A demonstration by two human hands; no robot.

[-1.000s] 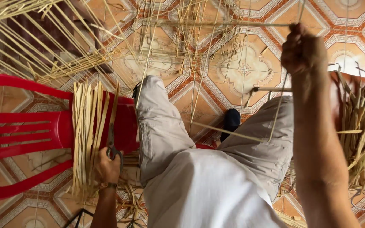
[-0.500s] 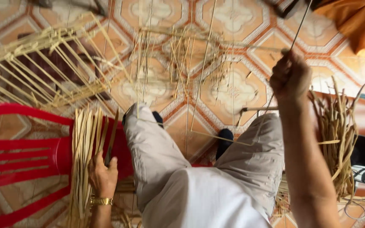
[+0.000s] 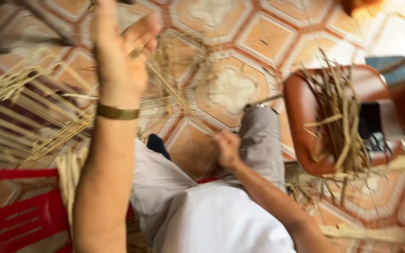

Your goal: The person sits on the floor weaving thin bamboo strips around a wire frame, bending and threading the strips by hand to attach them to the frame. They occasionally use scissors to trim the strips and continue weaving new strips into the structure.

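While blurred, thin stiff straw strips (image 3: 174, 93).

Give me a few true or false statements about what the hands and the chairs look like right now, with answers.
1. The left hand is raised, fingers spread. True.
2. A gold-coloured band sits on the left wrist. True.
3. The right hand lies flat on the red plastic chair. False: it is closed around a thin strip near the knee.
4. The brown chair holds folded cloth. False: it holds dried strips.
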